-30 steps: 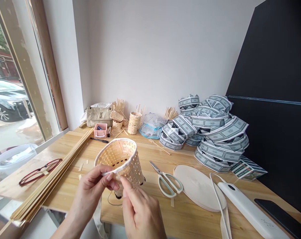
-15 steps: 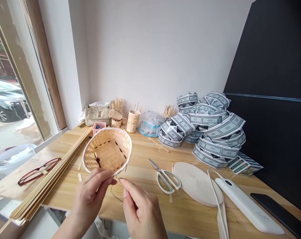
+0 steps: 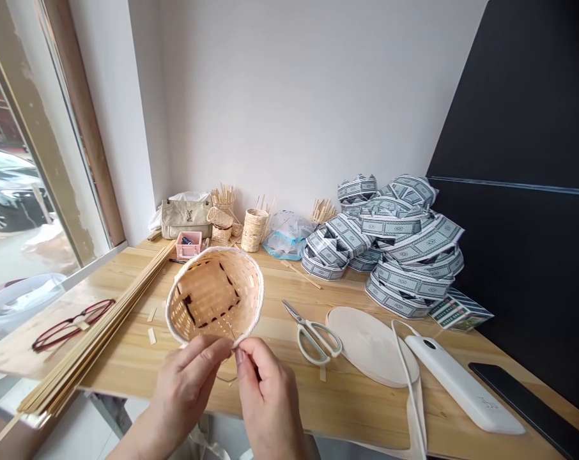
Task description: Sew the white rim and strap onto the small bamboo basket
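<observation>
L hand (image 3: 188,377) pinches the white rim (image 3: 261,295) of a round, pale woven-bamboo basket (image 3: 206,287), tilted over the brown wooden desk (image 3: 347,409); R hand (image 3: 270,396) pinches same rim alongside. Thin dark thread (image 3: 226,381) loops below & might snag or knot if basket turns; a loosened pinch could let rim slip.

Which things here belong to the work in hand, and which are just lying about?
In the work:
Woven basket, left hand and right hand at its white rim
Probably scissors and pale flat coil nearby

Apparently just lying about:
Handbag
Red glasses
White device
Black flat object
</observation>
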`<state>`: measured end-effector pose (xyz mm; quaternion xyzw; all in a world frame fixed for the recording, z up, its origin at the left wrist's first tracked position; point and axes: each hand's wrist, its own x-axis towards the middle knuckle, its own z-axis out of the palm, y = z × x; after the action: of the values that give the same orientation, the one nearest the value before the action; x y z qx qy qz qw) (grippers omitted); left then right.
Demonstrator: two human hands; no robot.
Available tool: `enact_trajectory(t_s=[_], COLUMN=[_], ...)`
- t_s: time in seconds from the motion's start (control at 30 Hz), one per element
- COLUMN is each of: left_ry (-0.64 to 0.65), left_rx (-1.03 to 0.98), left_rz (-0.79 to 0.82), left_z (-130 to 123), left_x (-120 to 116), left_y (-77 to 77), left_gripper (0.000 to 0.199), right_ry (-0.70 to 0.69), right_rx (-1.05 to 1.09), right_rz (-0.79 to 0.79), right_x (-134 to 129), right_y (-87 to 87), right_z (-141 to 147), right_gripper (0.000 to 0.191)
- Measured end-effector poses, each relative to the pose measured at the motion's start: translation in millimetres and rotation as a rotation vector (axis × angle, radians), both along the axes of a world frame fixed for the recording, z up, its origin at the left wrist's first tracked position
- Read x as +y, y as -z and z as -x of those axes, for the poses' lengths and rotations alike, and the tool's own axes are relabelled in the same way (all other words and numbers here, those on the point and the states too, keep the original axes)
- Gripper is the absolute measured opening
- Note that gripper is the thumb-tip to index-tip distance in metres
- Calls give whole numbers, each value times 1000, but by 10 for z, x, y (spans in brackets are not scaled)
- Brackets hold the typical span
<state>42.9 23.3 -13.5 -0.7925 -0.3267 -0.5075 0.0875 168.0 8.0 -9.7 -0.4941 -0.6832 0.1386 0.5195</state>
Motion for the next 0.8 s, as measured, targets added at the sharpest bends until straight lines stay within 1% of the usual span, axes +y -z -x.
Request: enact_trajectory(t_s=[0.1,0.13,0.17,0.23,0.3,0.5,0.57,0.63,0.73,0.8], left_ry=[-39,-48,-55,-68,-68,5,16,7,-14,4], left_rx=[56,69,83,109,137,279,327,362,407,449], left_rz=[-44,-55,-63,-72,-72,-15,-1,-2,-18,-30], left_z=[15,19,22,24,26,82,133,190,254,267], left_x=[9,8,6,1,1,29,46,62,74,69], left_y=[30,36,41,57,85,172,171,161,145,130], left_gripper=[17,18,18,19,21,26,26,28,31,32], right_ry=[79,101,105,65,3,-159,-195,-139,-1,-19], right_rx=[-41,-58,-82,-125,-120,106,129,73,-50,-119], right_rz=[-64,-91,-112,-121,-54,328,388,317,79,35], right_x=[-6,-7,-7,-3,2,-18,-28,-29,-2,37], right_y=[33,44,51,50,26,-64,-74,-106,-234,-348], right_z=[-5,-11,-18,-34,-45,-79,-137,-223,-340,-363], right_gripper=[17,18,21,29,33,37,37,34,25,22])
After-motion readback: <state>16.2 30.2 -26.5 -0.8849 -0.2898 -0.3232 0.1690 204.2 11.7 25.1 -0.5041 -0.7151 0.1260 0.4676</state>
